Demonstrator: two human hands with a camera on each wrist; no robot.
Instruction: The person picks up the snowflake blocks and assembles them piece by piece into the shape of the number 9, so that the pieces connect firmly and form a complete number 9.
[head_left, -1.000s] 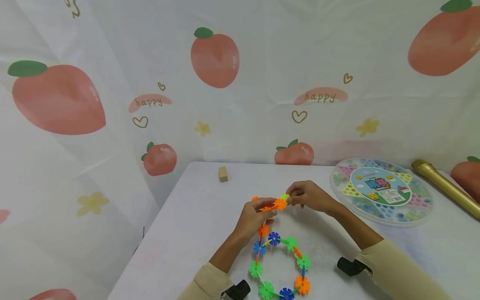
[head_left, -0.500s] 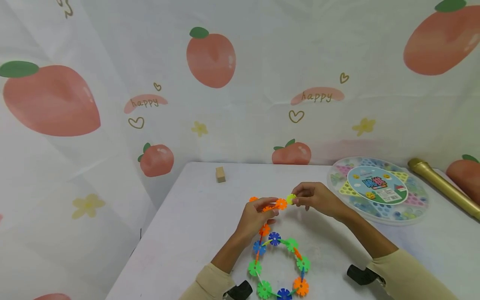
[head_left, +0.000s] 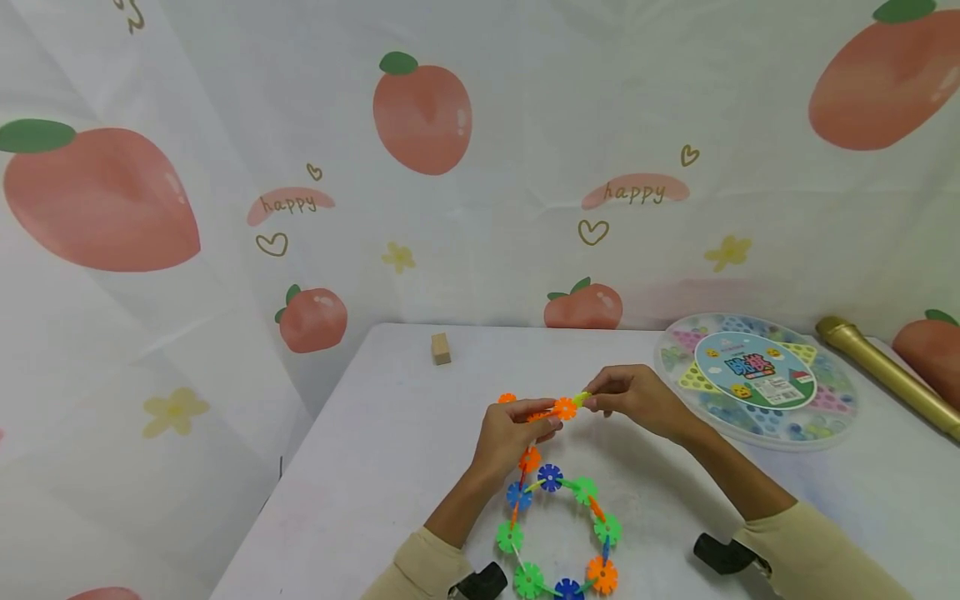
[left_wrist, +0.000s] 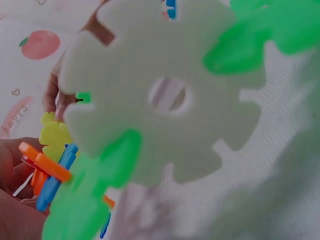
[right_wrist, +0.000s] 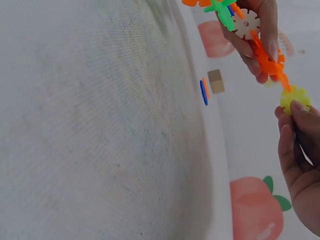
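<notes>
My left hand (head_left: 501, 440) pinches an orange snowflake disc (head_left: 565, 408) at one end of a plastic chain. At its edge my right hand (head_left: 637, 402) pinches a yellow snowflake disc (right_wrist: 295, 99) between thumb and fingertips. In the right wrist view the yellow disc meets an orange one (right_wrist: 270, 64), with a whitish disc (right_wrist: 246, 24) further up the chain. Below the hands the chain joins a ring of blue, orange and green discs (head_left: 528, 580) over the table. A pale disc (left_wrist: 125, 65) fills much of the left wrist view, blurred, with green pieces slotted in it.
A small wooden block (head_left: 441, 349) stands at the back left of the white table (head_left: 360, 467). Towards the back right lie a round clear board-game box (head_left: 832, 417) and a gold microphone (head_left: 885, 362). A fruit-print cloth (head_left: 480, 233) hangs behind.
My right hand has moved slightly right with the yellow disc, which now sits beyond the orange one and has turned nearly edge-on. My left hand keeps its grip, almost still.
</notes>
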